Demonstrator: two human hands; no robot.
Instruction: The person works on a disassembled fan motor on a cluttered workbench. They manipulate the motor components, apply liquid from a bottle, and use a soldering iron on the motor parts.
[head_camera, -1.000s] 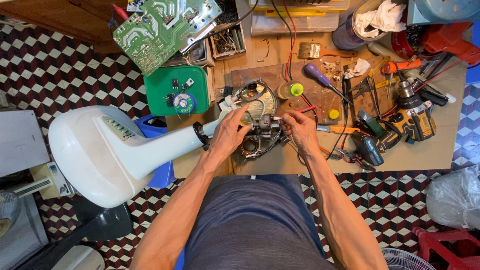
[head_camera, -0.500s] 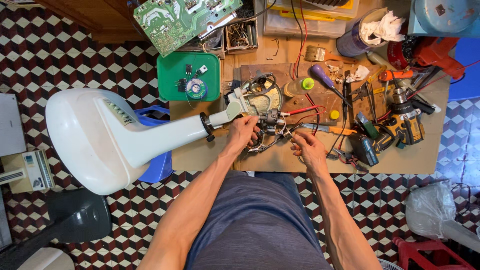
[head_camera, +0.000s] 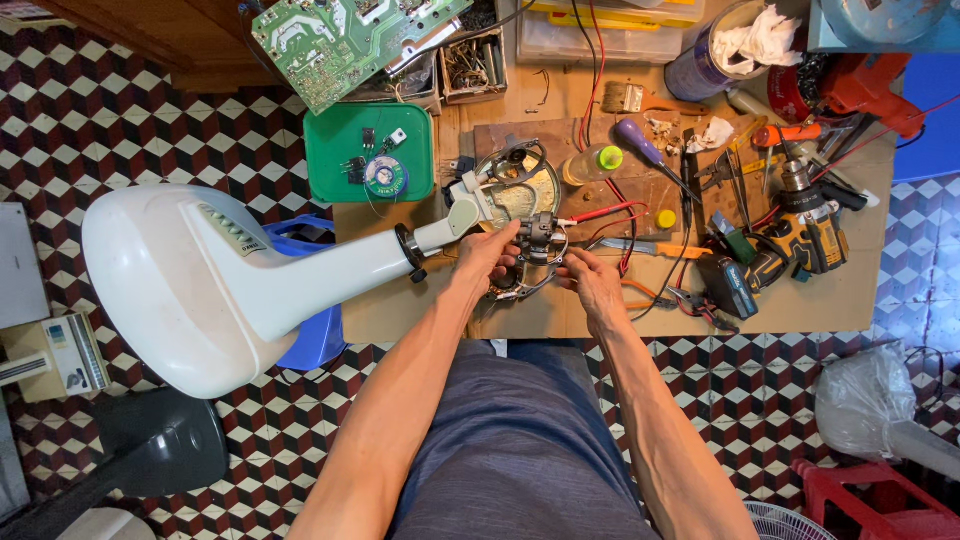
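- The left hand (head_camera: 488, 255) clasps a small dark metal motor assembly with trailing wires (head_camera: 537, 240), fingers curled around it, apparently to steady it over the wooden workbench (head_camera: 400, 315).
- The right hand (head_camera: 592, 285) pinches the wires just right of those fingers, fingertips closed.
- The white plastic fan stand (head_camera: 200, 285) lies left of the fingers, its neck reaching towards them.
- A purple-handled screwdriver (head_camera: 640, 145) lies beyond.
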